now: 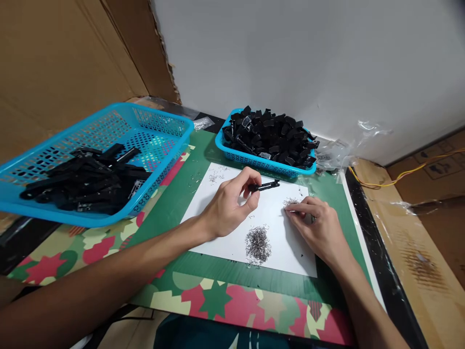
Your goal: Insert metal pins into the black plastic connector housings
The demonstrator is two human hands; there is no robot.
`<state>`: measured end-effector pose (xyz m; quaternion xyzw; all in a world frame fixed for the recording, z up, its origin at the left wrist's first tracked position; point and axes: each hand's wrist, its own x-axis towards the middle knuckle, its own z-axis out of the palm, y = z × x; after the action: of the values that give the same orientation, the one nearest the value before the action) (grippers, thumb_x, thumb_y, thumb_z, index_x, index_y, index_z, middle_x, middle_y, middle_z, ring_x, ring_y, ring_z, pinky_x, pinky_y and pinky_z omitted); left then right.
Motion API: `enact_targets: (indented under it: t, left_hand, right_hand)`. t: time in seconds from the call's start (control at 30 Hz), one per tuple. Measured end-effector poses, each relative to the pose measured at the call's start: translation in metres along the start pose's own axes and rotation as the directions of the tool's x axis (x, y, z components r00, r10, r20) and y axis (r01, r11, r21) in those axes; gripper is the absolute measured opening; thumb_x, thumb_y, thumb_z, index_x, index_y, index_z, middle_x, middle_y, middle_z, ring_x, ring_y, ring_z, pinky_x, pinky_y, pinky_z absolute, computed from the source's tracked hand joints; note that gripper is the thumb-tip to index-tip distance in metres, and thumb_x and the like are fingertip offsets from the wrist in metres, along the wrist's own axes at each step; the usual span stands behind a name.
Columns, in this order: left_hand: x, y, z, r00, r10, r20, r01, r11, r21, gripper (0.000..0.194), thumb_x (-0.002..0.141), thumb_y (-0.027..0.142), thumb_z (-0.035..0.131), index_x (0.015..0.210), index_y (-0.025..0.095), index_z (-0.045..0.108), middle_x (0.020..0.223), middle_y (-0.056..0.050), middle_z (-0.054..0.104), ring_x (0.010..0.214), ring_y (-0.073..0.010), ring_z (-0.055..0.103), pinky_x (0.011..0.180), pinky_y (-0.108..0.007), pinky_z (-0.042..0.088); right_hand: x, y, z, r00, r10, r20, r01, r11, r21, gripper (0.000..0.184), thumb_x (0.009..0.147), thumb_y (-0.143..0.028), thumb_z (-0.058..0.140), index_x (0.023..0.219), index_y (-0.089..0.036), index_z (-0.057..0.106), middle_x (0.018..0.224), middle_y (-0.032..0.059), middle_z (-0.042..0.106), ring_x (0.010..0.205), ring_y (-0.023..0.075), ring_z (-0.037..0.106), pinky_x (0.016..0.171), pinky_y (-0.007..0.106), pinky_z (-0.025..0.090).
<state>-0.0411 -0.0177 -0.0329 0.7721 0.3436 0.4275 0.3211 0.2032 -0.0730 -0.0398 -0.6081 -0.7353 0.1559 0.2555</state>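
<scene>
My left hand (234,201) pinches a slim black plastic part (268,185) above a white sheet of paper (218,245); its narrow end points right. Thumb and forefinger of my right hand (316,220) are pressed together at the edge of a small pile of tiny metal pieces (291,201) on the paper's right side. Whatever those fingertips hold is too small to make out. A larger heap of thin metal pieces (258,245) lies between the hands, nearer to me. More tiny pieces (217,175) are scattered at the paper's far left corner.
At left stands a large blue basket (160,127) with long black parts (87,177). Behind the paper, a smaller blue basket (261,165) is heaped with short black pieces (272,133). Clear plastic bags (334,152) and a yellow cable (381,184) lie at the right.
</scene>
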Motion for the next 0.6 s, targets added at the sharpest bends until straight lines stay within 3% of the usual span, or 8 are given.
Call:
enact_targets:
  t: [0.27, 0.43, 0.6]
  left_hand:
    - [0.000, 0.001, 0.001, 1.000, -0.009, 0.023, 0.008, 1.000, 0.026, 0.008, 0.095, 0.019, 0.054, 0.103, 0.020, 0.055, 0.085, 0.002, 0.055, 0.073, -0.0124, 0.049, 0.070, -0.027, 0.045]
    - [0.000, 0.001, 0.001, 0.999, 0.006, 0.053, -0.008, 0.999, 0.037, 0.007, 0.096, 0.017, 0.054, 0.102, 0.020, 0.057, 0.083, 0.002, 0.056, 0.073, -0.0128, 0.050, 0.071, -0.028, 0.044]
    - [-0.001, 0.000, 0.001, 0.991, 0.059, 0.120, -0.070, 0.994, 0.088, 0.012, 0.102, 0.020, 0.054, 0.110, 0.019, 0.063, 0.098, -0.003, 0.066, 0.087, -0.0175, 0.056, 0.081, -0.033, 0.046]
  right_hand:
    - [-0.001, -0.008, -0.014, 0.988, -0.002, 0.154, -0.011, 0.996, 0.086, 0.016, 0.093, -0.025, 0.065, 0.092, -0.024, 0.081, 0.081, 0.0034, 0.070, 0.078, 0.0212, 0.063, 0.077, 0.037, 0.043]
    - [0.000, -0.005, -0.018, 0.989, 0.074, 0.130, -0.087, 0.991, 0.098, 0.016, 0.091, -0.027, 0.065, 0.091, -0.021, 0.079, 0.078, 0.0035, 0.070, 0.070, 0.0187, 0.059, 0.068, 0.034, 0.043]
    - [0.001, -0.002, -0.016, 0.983, 0.104, 0.153, -0.118, 0.989, 0.084, 0.014, 0.089, -0.028, 0.068, 0.089, -0.021, 0.080, 0.075, 0.0034, 0.069, 0.068, 0.0194, 0.060, 0.067, 0.034, 0.044]
